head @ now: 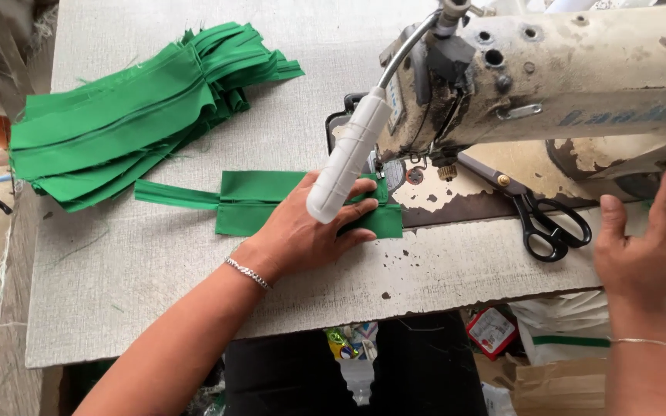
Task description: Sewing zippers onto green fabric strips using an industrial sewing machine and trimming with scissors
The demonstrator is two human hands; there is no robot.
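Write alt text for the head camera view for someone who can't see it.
A person's left hand presses a green fabric piece flat at a worn sewing machine, while the right hand rests by the machine's right end. A pile of green strips and black scissors lie on the table.

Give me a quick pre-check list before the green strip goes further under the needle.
1. Left hand flat on the green fabric piece: ok.
2. Fabric reaches the needle area: ok.
3. Fingers away from the needle: cannot tell, the lamp hides them.
4. Right hand at the right end of the sewing machine: ok.
5. Scissors lying off the fabric: ok.
6. Pile of green pieces apart from the seam: ok.
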